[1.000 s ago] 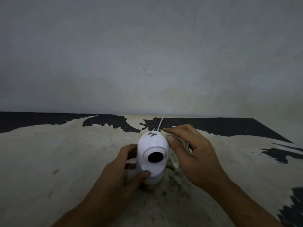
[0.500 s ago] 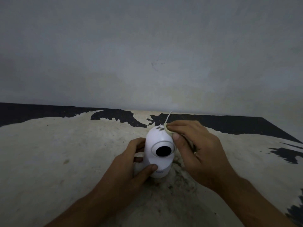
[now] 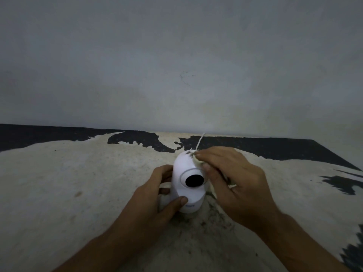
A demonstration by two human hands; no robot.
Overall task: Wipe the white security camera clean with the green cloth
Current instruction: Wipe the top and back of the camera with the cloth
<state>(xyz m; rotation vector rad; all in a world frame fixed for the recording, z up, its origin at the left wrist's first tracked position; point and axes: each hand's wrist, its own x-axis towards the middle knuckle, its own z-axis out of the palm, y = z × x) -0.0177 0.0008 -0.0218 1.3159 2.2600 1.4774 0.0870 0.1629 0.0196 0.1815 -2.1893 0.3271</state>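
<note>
- While the left hand (image 3: 157, 195) braces the base, the wipe should stay light enough that the white security camera (image 3: 188, 179) does not tip or skid on the desk (image 3: 78, 183); that is a judgement, since the body looks tall and narrow.
- Nearest, both forearms come in from 6 o'clock and converge on the camera, which stands upright at the middle of the worn, flaking desk with its dark lens facing the viewer.
- The left hand wraps the camera's lower body from 9 o'clock: its thumb lies across the front near the base and its fingers (image 3: 164, 170) curl round the far side, closed on the body.
- The right hand (image 3: 233, 179) arches over from 3 o'clock, wrist raised and palm down, with its fingers (image 3: 208, 154) pinched shut on the green cloth (image 3: 198, 161) and pressing it to the dome's upper right.
- Only 1 small pale fold of cloth shows between fingertips and shell, plus a scrap under the palm.
- Dark specks sit at the crown at 12 o'clock, just beside the cloth; short strokes should be worked towards them, and the lens kept for a clean patch of cloth.
- Beyond, a thin white cable (image 3: 200, 141) runs from the top towards the wall (image 3: 176, 65); avoid snagging it.
</note>
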